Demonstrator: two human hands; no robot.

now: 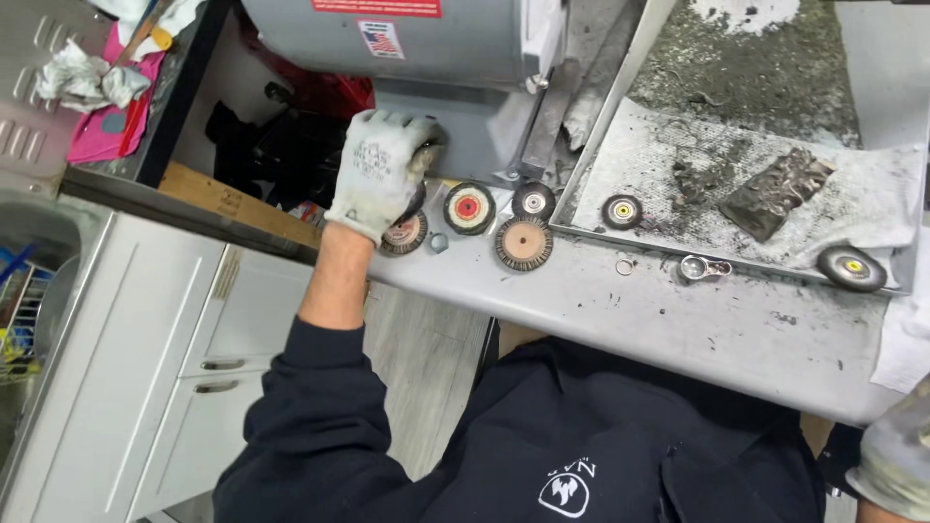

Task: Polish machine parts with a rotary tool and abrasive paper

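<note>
Left hand (383,169) in a grey work glove, fingers curled shut around a dark round wheel (424,160), holding it up against the grey machine housing (426,44) at the far edge of the table (678,320). Wheel sits at the fingertip end of the hand, toward the machine; its flat face looks roughly side-on, but the glove hides most of it, so the axis is hard to call.

Right hand (896,465) only shows as a gloved edge at the lower right corner, low and off the table; cannot tell if it is open or closed. Left hand is by far the nearer one to the wheel and to the row of discs.

Just below the left hand: a worn brush disc (405,235) partly under the wrist, a small hex nut (438,242) beside it, then a red-centred disc (469,207), a tan-centred wire wheel (524,242) and a small white-centred wheel (534,199), all lying flat.

Further right: a dirty metal tray (736,58) with two yellow-centred wheels (621,211) (851,267), a crumpled dark scrap (775,192), and a ring spanner (703,268) on the table in front.
</note>
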